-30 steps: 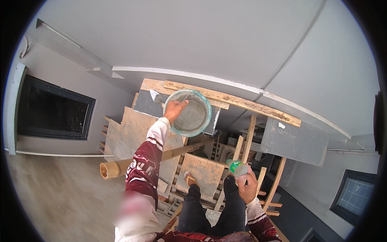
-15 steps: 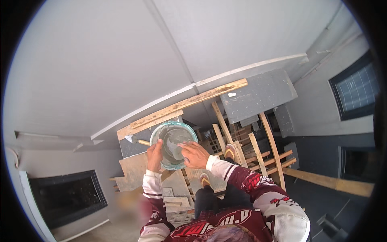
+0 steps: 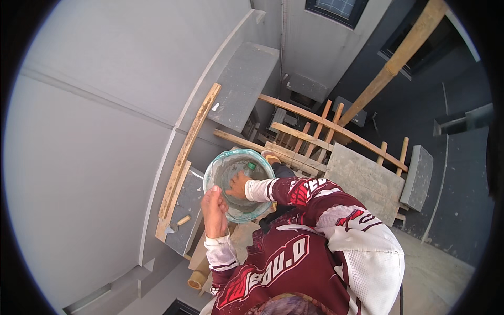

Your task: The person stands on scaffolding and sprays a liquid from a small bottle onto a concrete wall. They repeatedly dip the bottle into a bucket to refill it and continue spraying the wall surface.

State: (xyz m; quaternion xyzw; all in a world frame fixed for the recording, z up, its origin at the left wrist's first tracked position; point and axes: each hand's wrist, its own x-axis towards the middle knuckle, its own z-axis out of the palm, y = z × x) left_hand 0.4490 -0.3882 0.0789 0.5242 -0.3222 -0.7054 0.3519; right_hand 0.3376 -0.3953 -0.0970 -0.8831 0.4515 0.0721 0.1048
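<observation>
A round teal-rimmed bucket (image 3: pixel 265 206), smeared with grey residue, stands in front of me with wet grey matter inside. My left hand (image 3: pixel 214 212) is closed at its near-left side, pinching the thin wire handle (image 3: pixel 212 172). Inside the bucket my right hand (image 3: pixel 239 185) reaches down, its fingers bent and somewhat apart, with nothing visible in them. Beside that hand sits a small green object (image 3: pixel 251 165), perhaps a cap; what it belongs to is unclear. On the grey ledge to the left lies a trowel (image 3: pixel 182 221) with a wooden handle.
Long timber planks (image 3: pixel 191 149) rest along the wall ledge on the left. Beyond the bucket is a lattice of wooden scaffold poles (image 3: pixel 315 118) with gaps showing a drop below. A thick bamboo pole (image 3: pixel 391 68) slants up at right, above a worn board (image 3: pixel 362 178).
My view and body have turned to the right. My right hand has gone from the bucket's right side down into it, and the green object now shows inside. My left hand stays at the rim.
</observation>
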